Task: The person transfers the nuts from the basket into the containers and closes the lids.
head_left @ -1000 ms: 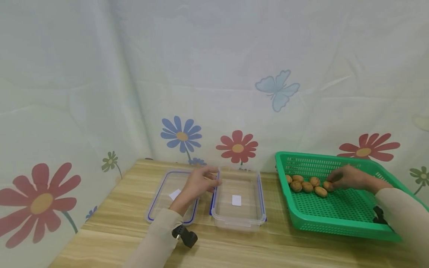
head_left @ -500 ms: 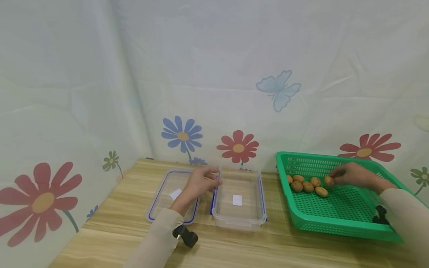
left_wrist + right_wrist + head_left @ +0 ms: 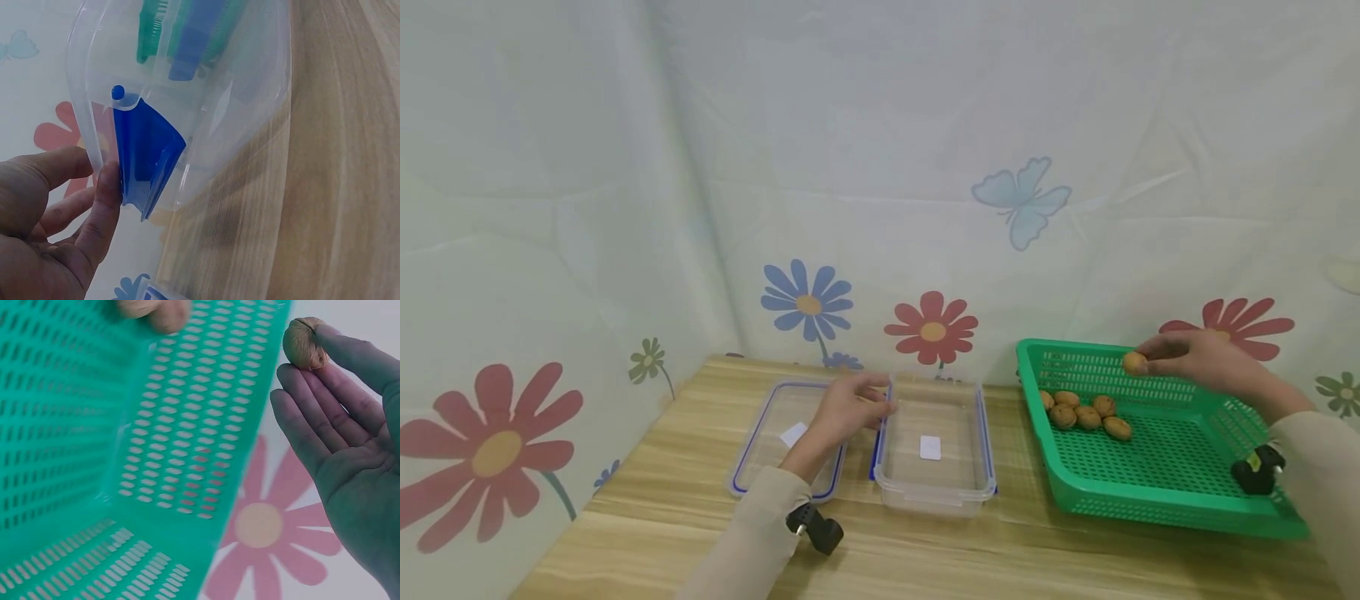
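My right hand [image 3: 1206,360] pinches a walnut [image 3: 1135,363] between thumb and fingertips, raised over the back part of the green basket [image 3: 1157,510]. In the right wrist view the walnut [image 3: 305,344] sits at the tips of the fingers, level with the basket's rim. Several other walnuts [image 3: 1087,417] lie together on the basket floor at its left. With thumb and fingers, my left hand [image 3: 846,410] pinches the left rim of a clear plastic food container [image 3: 934,497], beside its blue side clip [image 3: 147,153]. A white label [image 3: 930,447] shows within the container.
A clear lid [image 3: 752,454] with a blue seal lies on the wooden table [image 3: 647,467], left of the container and partly under my left forearm. A flower-printed cloth [image 3: 880,167] hangs close behind the table.
My right hand has lifted one walnut off the basket floor, up to about the height of the back rim. The left hand and the container have stayed in place.
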Tool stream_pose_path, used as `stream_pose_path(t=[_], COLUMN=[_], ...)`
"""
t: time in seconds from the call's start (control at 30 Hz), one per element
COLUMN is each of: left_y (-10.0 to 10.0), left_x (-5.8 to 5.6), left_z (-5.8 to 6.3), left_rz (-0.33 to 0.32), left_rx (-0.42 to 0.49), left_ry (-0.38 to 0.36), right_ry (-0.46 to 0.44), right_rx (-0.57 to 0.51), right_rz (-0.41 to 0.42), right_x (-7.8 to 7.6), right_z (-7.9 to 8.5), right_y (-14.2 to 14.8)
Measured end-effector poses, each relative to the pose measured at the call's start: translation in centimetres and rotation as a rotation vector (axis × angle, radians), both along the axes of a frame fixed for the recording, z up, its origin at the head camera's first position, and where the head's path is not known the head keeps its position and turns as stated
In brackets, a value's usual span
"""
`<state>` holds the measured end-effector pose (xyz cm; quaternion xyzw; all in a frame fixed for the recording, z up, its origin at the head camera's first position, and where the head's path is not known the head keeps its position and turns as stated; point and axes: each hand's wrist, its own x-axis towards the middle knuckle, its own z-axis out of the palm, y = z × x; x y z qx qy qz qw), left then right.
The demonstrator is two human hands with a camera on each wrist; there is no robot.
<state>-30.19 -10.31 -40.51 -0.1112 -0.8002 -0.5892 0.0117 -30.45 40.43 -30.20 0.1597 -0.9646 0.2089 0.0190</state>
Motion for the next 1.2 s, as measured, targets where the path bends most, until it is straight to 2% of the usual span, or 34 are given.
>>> stream_pose_path(t=[0.13,0.37,0.73,0.87,1.03,1.2], left_y=[-0.1,-0.1,0.0,-0.1,0.0,0.0], left_x=[0.1,0.0,-0.2,-0.1,0.0,0.1], left_z=[0.0,0.0,-0.2,-0.2,-0.1,-0.2], left_rz=[0.000,-0.006,0.007,0.004,0.007,0.014], left_rx=[-0.012,-0.001,-0.003,-0.002,0.006,-0.013], left_ry=[0.006,0.006,-0.003,0.008,0.014,0.019], right_ry=[0.038,0.023,0.073,0.093,0.117,0.087], right_rx=[-0.023,-0.078,-0.117,-0.168,-0.262,-0.315], right_rz=[-0.007,-0.012,-0.029,-0.016,0.039,0.074], right_x=[0.4,1.7,4.0,4.7,5.3,5.7], right_z=[1.1,2.5,4.4,4.5,4.1,3.5], right_y=[-0.8,-2.5,-6.2,-7.6,-9.5,-11.4])
